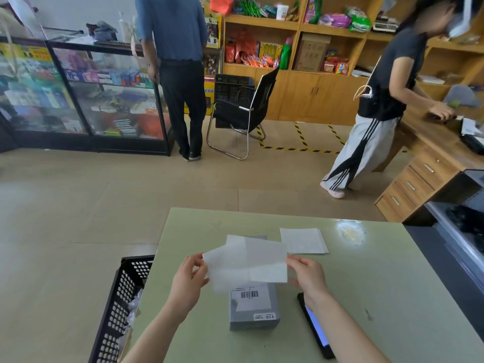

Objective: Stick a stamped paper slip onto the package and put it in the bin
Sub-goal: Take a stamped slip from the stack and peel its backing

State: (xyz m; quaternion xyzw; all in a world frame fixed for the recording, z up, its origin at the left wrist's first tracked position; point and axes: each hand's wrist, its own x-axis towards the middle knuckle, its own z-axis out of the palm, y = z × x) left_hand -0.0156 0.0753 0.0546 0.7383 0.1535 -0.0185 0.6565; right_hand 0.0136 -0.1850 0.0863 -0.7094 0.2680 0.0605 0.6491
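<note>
A white paper slip [248, 260] hangs in the air above the pale green table [366, 284], its layers partly peeled apart. My left hand [190, 280] pinches its left edge and my right hand [309, 276] pinches its right edge. Just below the slip sits a grey package [252, 311] with a barcode label on top; the slip hides its far end. A black perforated bin [123, 305] stands on the floor against the table's left side, with crumpled white paper inside.
A small stack of white slips [303, 241] lies on the table behind my hands. A black phone [315, 326] rests under my right forearm. A dark printer [461, 221] stands at the right. Two people stand farther off, near a glass counter and wooden shelves.
</note>
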